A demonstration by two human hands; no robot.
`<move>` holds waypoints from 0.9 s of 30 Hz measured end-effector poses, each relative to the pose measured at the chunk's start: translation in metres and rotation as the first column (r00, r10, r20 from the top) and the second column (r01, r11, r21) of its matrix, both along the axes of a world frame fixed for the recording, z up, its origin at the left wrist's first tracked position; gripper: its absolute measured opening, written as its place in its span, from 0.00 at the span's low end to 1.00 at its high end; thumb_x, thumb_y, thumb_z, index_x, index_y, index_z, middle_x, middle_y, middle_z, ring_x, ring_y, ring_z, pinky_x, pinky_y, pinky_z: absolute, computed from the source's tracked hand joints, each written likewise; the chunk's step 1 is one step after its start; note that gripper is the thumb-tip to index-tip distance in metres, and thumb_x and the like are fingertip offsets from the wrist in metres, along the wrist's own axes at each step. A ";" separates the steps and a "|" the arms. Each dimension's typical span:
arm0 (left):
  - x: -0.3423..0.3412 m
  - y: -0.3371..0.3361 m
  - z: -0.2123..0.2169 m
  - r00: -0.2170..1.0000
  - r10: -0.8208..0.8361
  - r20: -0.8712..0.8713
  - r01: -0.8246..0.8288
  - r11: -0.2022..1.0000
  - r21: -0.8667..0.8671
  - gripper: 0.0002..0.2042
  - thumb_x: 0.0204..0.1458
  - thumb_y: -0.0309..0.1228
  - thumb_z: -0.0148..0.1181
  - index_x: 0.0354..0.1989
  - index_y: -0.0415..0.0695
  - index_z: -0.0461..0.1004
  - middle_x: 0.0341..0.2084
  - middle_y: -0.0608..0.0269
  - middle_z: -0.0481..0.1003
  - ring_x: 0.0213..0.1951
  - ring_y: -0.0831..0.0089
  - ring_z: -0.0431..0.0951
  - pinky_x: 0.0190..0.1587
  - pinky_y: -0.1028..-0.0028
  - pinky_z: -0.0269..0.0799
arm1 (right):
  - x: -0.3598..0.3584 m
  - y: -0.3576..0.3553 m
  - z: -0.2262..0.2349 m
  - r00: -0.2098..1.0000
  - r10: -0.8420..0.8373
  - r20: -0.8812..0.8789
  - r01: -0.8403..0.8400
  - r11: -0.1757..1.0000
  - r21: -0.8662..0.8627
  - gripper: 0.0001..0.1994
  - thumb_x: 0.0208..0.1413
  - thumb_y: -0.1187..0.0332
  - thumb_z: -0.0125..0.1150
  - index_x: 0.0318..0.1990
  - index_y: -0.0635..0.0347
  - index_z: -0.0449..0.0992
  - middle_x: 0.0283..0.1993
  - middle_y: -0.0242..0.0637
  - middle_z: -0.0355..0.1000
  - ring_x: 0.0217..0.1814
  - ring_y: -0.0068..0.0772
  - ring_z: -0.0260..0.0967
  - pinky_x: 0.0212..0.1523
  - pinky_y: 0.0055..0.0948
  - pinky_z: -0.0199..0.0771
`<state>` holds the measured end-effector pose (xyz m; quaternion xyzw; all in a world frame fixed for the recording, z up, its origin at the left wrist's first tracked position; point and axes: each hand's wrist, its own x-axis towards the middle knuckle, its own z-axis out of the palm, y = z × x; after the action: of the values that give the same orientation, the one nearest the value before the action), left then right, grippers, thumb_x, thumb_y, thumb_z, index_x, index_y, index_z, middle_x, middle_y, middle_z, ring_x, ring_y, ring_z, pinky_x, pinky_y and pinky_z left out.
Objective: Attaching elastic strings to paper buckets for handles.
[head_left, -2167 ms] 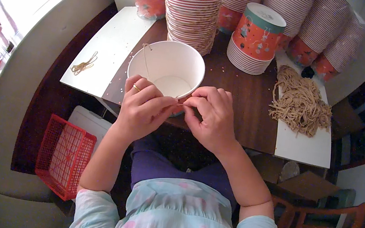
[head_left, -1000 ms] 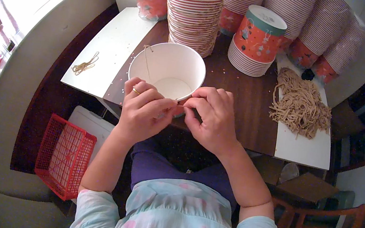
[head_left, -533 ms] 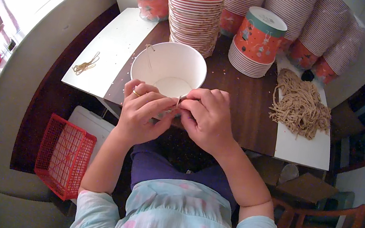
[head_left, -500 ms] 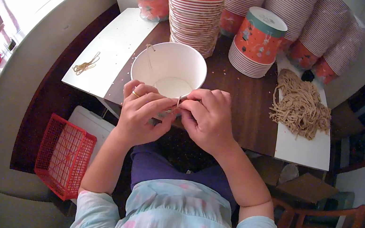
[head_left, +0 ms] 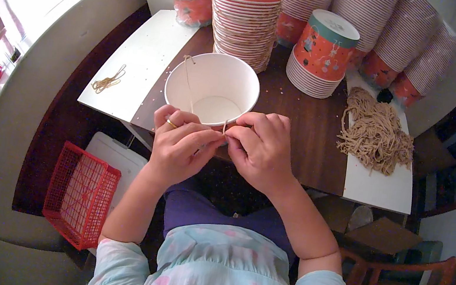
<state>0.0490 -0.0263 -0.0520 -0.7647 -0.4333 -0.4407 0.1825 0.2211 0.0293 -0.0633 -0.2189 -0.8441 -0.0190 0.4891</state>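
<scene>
A white-lined paper bucket stands upright on the brown table, its mouth facing up at me. Tan twine is tied at its far left rim and runs down across the inside. At the near rim my left hand and my right hand meet. Both pinch the twine where a short loop of it goes over the rim. The fingertips hide most of the knot or end there. A ring is on a finger of the left hand.
Tall stacks of orange paper buckets line the back of the table. A shorter upside-down stack stands at right. A heap of twine lies far right, a small twine bundle left. A red plastic basket sits below left.
The twine inside the bucket is now drawn into a straighter line. My left fingers have shifted slightly down and off the rim; the right hand has barely moved.
</scene>
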 end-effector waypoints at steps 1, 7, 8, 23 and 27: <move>-0.001 0.000 -0.001 1.000 -0.004 -0.005 0.004 1.000 0.003 0.09 0.36 0.26 0.67 0.27 0.50 0.76 0.25 0.72 0.78 0.29 0.74 0.73 0.42 0.69 0.58 | 0.000 0.000 0.000 1.000 -0.002 -0.001 0.002 1.000 0.003 0.07 0.41 0.70 0.63 0.28 0.54 0.71 0.36 0.30 0.67 0.36 0.34 0.64 0.40 0.36 0.59; -0.002 -0.001 -0.002 1.000 0.000 -0.006 0.000 1.000 -0.001 0.08 0.36 0.25 0.66 0.27 0.49 0.75 0.24 0.72 0.77 0.29 0.74 0.73 0.41 0.69 0.57 | 0.001 0.000 -0.002 1.000 -0.025 0.006 0.025 0.999 0.021 0.06 0.42 0.69 0.63 0.28 0.53 0.72 0.35 0.30 0.67 0.36 0.34 0.63 0.40 0.35 0.59; -0.002 -0.001 -0.003 1.000 0.004 -0.006 -0.005 1.000 -0.004 0.08 0.36 0.24 0.66 0.27 0.49 0.75 0.24 0.72 0.77 0.29 0.74 0.73 0.42 0.68 0.57 | 0.001 0.000 -0.002 0.999 -0.038 0.013 0.037 0.999 0.023 0.06 0.42 0.68 0.63 0.27 0.53 0.72 0.35 0.30 0.67 0.35 0.34 0.63 0.40 0.35 0.59; 0.005 -0.029 0.003 0.974 0.220 -0.055 -0.225 0.968 -0.114 0.07 0.39 0.26 0.65 0.29 0.48 0.76 0.26 0.72 0.76 0.32 0.72 0.73 0.37 0.72 0.58 | 0.005 -0.005 -0.004 1.000 -0.025 -0.007 0.025 1.000 -0.020 0.11 0.39 0.71 0.67 0.33 0.52 0.76 0.38 0.28 0.69 0.36 0.30 0.64 0.39 0.34 0.59; 0.002 -0.023 -0.001 0.996 0.081 0.021 -0.077 0.983 -0.164 0.08 0.40 0.25 0.63 0.31 0.45 0.75 0.27 0.67 0.75 0.31 0.68 0.73 0.35 0.69 0.63 | -0.001 -0.008 0.001 0.999 0.009 -0.036 -0.010 1.000 -0.026 0.10 0.42 0.68 0.64 0.35 0.51 0.75 0.37 0.28 0.68 0.38 0.32 0.64 0.40 0.35 0.60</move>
<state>0.0511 -0.0493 -0.0534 -0.7533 -0.5003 -0.4065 0.1306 0.2200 0.0214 -0.0628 -0.2215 -0.8363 -0.0016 0.5015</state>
